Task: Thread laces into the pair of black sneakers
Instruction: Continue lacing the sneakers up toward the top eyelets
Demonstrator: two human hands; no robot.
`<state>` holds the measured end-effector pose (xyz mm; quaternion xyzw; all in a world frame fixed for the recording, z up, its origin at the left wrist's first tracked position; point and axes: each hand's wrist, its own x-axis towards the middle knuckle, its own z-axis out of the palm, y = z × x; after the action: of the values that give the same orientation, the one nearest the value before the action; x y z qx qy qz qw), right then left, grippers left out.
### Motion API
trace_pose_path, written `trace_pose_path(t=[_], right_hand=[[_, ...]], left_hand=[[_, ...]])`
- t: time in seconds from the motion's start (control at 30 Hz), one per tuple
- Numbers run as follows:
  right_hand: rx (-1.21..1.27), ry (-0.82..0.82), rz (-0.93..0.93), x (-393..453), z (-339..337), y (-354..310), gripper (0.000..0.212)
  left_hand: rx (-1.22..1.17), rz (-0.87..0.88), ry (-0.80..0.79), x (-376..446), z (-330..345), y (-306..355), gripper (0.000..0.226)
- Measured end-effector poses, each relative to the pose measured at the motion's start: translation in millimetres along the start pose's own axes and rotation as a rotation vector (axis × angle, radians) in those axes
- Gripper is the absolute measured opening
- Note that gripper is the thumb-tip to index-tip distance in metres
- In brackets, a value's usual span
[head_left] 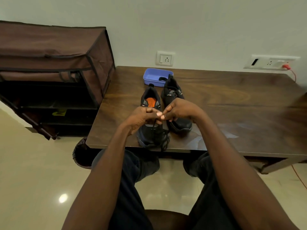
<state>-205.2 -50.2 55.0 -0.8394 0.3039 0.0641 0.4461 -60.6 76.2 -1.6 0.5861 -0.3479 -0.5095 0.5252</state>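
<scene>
Left hand (142,116) and right hand (178,110) together, pinching thin black lace (155,128) above near black mesh sneaker (150,135) on dark wooden table (232,103), likely steadying tip for eyelet. Second black sneaker (174,95) beside, seemingly laced.

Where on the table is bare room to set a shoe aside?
Bare table runs wide right of the right sneaker; a narrower strip lies left of the left sneaker. Crowded: blue tray behind, both hands over the lace.
</scene>
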Motion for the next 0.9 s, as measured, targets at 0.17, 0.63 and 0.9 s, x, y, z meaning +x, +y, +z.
trace_pose_path(t=[0.17,0.63,0.9], right_hand=[[0.077,-0.021,0.012,3,3,10,0.01],[-0.162,-0.25,0.317,11,-12,43,0.021],[0.218,-0.148,-0.115,26,18,26,0.035]], left_hand=[[0.106,-0.054,-0.063,7,-1,3,0.007],[0.16,-0.29,0.456,15,-44,-2,0.01],[0.311,-0.304,-0.095,14,-26,7,0.021]])
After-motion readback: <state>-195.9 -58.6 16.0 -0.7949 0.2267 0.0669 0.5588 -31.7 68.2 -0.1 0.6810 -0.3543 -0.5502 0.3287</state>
